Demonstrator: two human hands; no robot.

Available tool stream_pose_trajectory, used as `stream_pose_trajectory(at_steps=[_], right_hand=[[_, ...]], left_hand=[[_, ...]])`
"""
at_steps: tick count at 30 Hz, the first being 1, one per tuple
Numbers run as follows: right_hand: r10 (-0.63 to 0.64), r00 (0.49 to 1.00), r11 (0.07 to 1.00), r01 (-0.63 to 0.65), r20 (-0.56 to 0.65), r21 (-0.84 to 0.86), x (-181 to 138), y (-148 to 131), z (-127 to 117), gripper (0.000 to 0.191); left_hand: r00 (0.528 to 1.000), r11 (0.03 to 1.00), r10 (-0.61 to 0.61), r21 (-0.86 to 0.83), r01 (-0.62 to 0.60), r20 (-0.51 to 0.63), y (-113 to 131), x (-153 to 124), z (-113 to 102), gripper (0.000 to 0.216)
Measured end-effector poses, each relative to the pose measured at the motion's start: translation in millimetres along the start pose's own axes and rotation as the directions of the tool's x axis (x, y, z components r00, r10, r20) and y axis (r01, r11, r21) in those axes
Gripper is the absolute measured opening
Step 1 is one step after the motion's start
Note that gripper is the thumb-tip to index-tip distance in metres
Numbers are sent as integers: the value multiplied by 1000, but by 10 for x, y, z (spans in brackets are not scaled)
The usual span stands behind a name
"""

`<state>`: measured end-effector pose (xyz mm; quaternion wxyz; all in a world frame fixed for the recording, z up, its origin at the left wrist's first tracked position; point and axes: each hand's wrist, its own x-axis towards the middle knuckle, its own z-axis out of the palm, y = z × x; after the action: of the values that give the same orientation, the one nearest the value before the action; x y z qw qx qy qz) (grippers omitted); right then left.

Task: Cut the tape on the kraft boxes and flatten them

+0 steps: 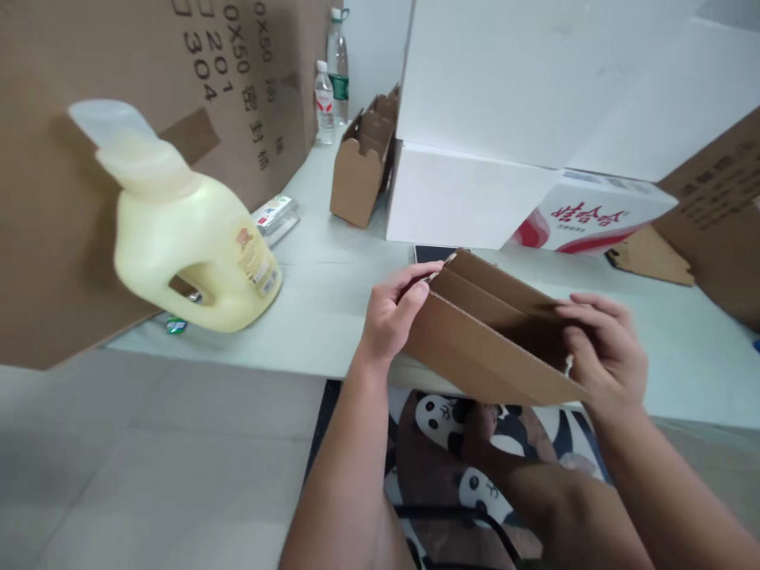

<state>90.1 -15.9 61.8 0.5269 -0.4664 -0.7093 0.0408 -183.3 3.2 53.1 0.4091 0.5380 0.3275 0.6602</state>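
Note:
Between both hands, tilted at the table's front edge, is a brown cardboard box [480, 340], open at the top with a panel running along its inside. My left hand [395, 305] pinches its left end, thumb on the near wall's corner and fingers on the far side. At the other end, my right hand [606, 348] grips the right wall, fingers along the far rim and thumb inside. Just behind the box, a dark phone-like flat object [436, 254] is partly covered. A similar brown cardboard carrier [359, 170] with compartments stands farther back.
A pale yellow jug [190, 229] stands left, beside a large printed carton [255, 47]. Two plastic bottles [324, 107] are at the back. White boxes [463, 194] and a red-and-white carton [594, 214] line the back right. A flat cardboard piece [653, 257] lies far right.

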Motion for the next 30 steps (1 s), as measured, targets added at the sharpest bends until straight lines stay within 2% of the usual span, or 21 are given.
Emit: stream_pose_trajectory(at_steps=[2,4,8,10,11,13,18,22,28,30], right_hand=[[161,979,986,-154,-122,63,-71,102,31,35],[335,916,937,-300,-219,179,-131,182,68,51],[642,745,736,-534,-181,416,-249,311,94,46],[712,680,661,-566,-175,493,-303,354,83,46],[723,666,649,-562,-185,512,-326,366,74,45],[708,676,664,-539,-204,517,-359,372,50,40],[620,769,717,-476,-154,509,-422,386,-46,22],[561,823,753,-464,-87,466,-556,534,-167,23],[574,818,739,-500,-32,451,-672,674,-289,28],[567,823,744,-489,-43,455,-632,634,-315,24]], left_hand=[[999,1000,-21,0,21,42,-42,19,117,25],[997,999,-35,-2,35,74,-95,44,219,21],[995,999,-51,13,50,90,-183,105,367,26],[995,998,-50,30,48,84,-221,136,418,30],[996,998,-48,37,45,82,-242,152,439,31],[996,998,-39,51,35,78,-287,182,479,31],[999,998,-39,46,39,-10,-397,228,583,37],[998,998,-59,35,60,-25,-429,227,660,38],[992,993,-26,116,12,124,-426,217,734,51],[992,987,-34,161,15,121,-433,210,772,53]])
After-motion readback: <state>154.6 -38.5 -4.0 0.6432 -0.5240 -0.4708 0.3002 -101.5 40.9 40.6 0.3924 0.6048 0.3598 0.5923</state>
